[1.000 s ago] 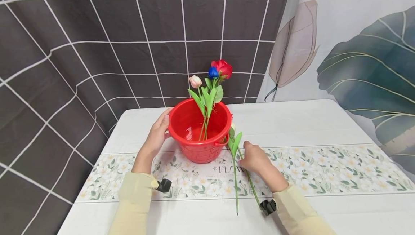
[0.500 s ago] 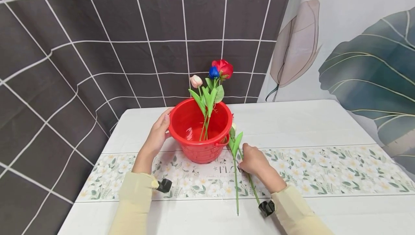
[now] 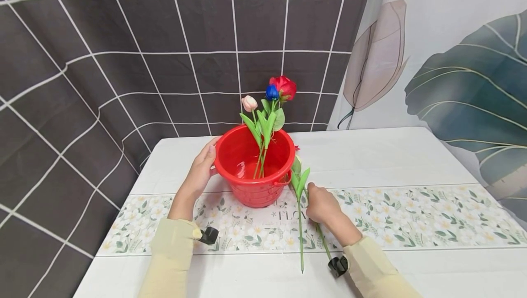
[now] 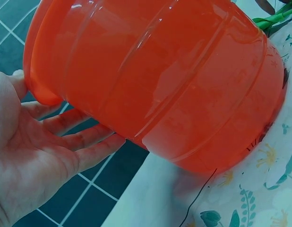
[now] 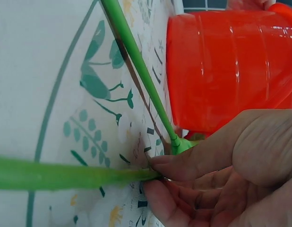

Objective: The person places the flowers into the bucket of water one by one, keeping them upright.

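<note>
A red plastic bucket point(image 3: 255, 194) stands upright on the table. My left hand point(image 3: 199, 167) holds its left side at the rim, the fingers lying along the outer wall in the left wrist view. Inside lean a pink tulip point(image 3: 249, 103), a blue flower point(image 3: 272, 92) and a red rose point(image 3: 284, 88). To the right of the bucket, my right hand point(image 3: 323, 204) pinches the green stem point(image 5: 80, 176) of a flower between thumb and index finger. Another green-stemmed flower point(image 3: 301, 238) lies just left of this hand. The heads of both lying flowers are partly hidden behind the bucket.
The white table point(image 3: 370, 158) has a floral printed band point(image 3: 395, 215) running across its middle. Behind it hangs a dark cloth with a white grid point(image 3: 206, 23). A pale curtain with large printed leaves point(image 3: 473, 83) hangs at the right.
The right hand has closed its fingers in on the stem and shifted very slightly; the flowers beside it moved a little. The left hand and bucket look unchanged.
</note>
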`<control>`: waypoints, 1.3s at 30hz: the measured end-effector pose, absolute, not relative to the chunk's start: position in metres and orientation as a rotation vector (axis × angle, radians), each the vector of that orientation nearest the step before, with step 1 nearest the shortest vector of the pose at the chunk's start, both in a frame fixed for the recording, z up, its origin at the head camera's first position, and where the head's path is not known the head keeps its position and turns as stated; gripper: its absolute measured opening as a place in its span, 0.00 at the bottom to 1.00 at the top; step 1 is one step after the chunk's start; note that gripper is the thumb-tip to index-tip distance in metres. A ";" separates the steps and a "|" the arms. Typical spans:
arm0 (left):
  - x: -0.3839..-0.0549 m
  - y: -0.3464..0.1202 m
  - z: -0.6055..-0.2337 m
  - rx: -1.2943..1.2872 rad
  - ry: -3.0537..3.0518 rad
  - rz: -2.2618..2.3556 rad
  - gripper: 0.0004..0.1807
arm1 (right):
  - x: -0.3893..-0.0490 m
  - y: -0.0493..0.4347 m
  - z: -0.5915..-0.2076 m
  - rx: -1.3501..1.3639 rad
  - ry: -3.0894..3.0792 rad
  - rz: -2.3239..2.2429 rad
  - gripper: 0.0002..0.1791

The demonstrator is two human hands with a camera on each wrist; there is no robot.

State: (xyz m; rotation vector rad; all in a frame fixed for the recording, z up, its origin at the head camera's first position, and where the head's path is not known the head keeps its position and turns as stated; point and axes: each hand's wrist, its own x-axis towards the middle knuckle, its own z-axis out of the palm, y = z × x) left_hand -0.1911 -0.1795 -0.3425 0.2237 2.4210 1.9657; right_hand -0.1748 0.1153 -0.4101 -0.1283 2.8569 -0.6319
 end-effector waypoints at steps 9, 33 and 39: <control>-0.191 -0.180 -0.342 0.219 2.417 1.962 0.27 | -0.178 0.119 -0.406 -0.088 2.874 -0.624 0.13; -0.197 -0.183 -0.350 0.219 2.398 1.987 0.27 | -0.180 0.125 -0.401 0.025 2.991 -0.897 0.19; -0.207 -0.189 -0.367 0.234 2.422 1.984 0.27 | -0.179 0.127 -0.398 0.015 3.069 -0.970 0.17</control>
